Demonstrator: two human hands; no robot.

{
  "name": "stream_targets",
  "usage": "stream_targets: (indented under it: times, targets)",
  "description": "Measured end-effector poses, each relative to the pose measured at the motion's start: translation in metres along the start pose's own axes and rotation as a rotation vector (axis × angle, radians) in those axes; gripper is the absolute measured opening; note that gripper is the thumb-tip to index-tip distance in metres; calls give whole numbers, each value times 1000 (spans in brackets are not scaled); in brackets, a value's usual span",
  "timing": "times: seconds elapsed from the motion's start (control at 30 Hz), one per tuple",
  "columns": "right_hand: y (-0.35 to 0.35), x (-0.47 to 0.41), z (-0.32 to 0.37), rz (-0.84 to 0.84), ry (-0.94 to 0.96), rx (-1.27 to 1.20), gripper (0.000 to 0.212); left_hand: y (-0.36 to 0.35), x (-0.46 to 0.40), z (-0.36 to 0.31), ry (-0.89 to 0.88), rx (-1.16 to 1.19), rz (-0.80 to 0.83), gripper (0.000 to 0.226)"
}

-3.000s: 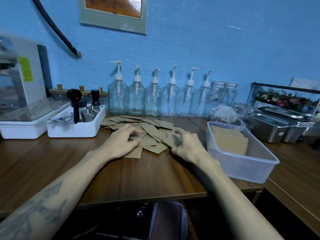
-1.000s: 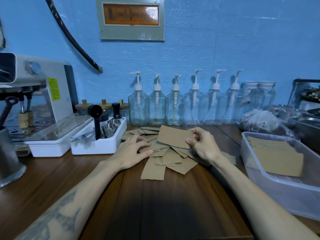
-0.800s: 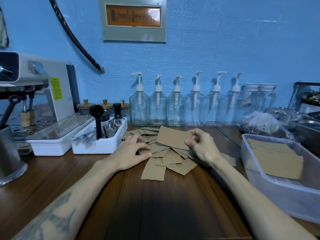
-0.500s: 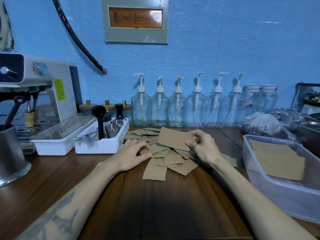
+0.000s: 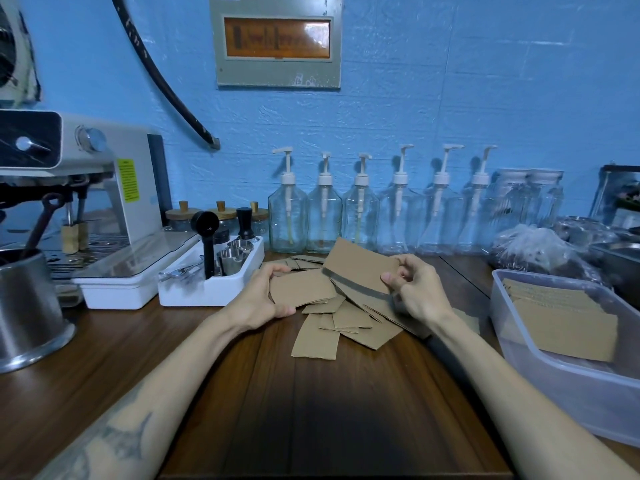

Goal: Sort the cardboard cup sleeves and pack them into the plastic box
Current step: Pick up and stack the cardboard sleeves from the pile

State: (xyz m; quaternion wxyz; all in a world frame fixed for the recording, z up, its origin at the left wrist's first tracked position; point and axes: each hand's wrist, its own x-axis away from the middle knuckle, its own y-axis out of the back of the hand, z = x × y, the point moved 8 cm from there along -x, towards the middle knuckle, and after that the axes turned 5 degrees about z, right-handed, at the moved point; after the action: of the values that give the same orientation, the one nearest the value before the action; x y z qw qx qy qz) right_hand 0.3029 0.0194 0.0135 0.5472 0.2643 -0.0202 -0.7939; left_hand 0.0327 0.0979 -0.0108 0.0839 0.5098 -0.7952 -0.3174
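A loose pile of flat brown cardboard cup sleeves [image 5: 349, 323] lies on the wooden counter [image 5: 311, 410]. My right hand [image 5: 412, 289] pinches a stack of sleeves [image 5: 360, 268], tilted up above the pile. My left hand [image 5: 263, 296] grips another sleeve [image 5: 301, 287] by its left edge, lifted just off the pile. The clear plastic box [image 5: 568, 382] stands at the right with several sleeves [image 5: 561, 317] lying inside it.
A white tray of coffee tools [image 5: 211, 278] and an espresso machine [image 5: 86, 202] stand at the left, with a steel jug [image 5: 27, 306] nearer me. A row of glass pump bottles [image 5: 381, 216] lines the blue wall. Plastic bags [image 5: 540, 247] and steel pans sit behind the box.
My left hand has gone from resting flat on the pile to gripping a sleeve and lifting it. My right hand keeps its stack, raised slightly.
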Motion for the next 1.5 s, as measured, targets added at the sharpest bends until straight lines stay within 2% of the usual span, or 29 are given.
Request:
stream_targets:
  times: [0.1, 0.23, 0.37, 0.5, 0.57, 0.67, 0.77, 0.83, 1.0, 1.23, 1.4, 1.5]
  targets:
    - [4, 1, 2, -31, -2, -64, 15, 1, -2, 4, 19, 98, -18, 68]
    - [5, 2, 4, -43, -24, -120, 18, 5, -5, 13, 44, 355, -82, 55]
    - [3, 1, 0, -41, -54, -126, 11, 24, -4, 12, 17, 471, -273, 38]
    - [2, -1, -3, -24, -51, -62, 16, 41, 1, -3, -119, 632, -421, 23]
    - [-1, -1, -4, 11, -48, 10, 19, 42, 5, -17, -195, 566, -421, 25]
    - [-10, 2, -6, 81, -57, 79, 21, 25, 9, -36, -294, 339, -292, 30]
    - [-17, 5, -5, 131, -54, 83, 27, 3, 10, -43, -297, 7, -150, 28]
    - [-20, 6, -2, 160, -39, 119, 35, -3, 11, -43, -292, -120, -111, 31]
    - [-30, 10, 5, 242, -9, 126, 46, 1, 12, -39, -255, -112, -136, 39]
    - [-49, 17, 10, 394, 21, 113, 66, -16, 3, -38, -261, -91, -130, 65]
    - [-61, 18, 13, 408, 29, 69, 54, -34, -5, -48, -376, -241, -90, 38]
    - [-59, 15, 13, 348, 49, 43, 46, -36, -6, -50, -419, -352, -93, 32]
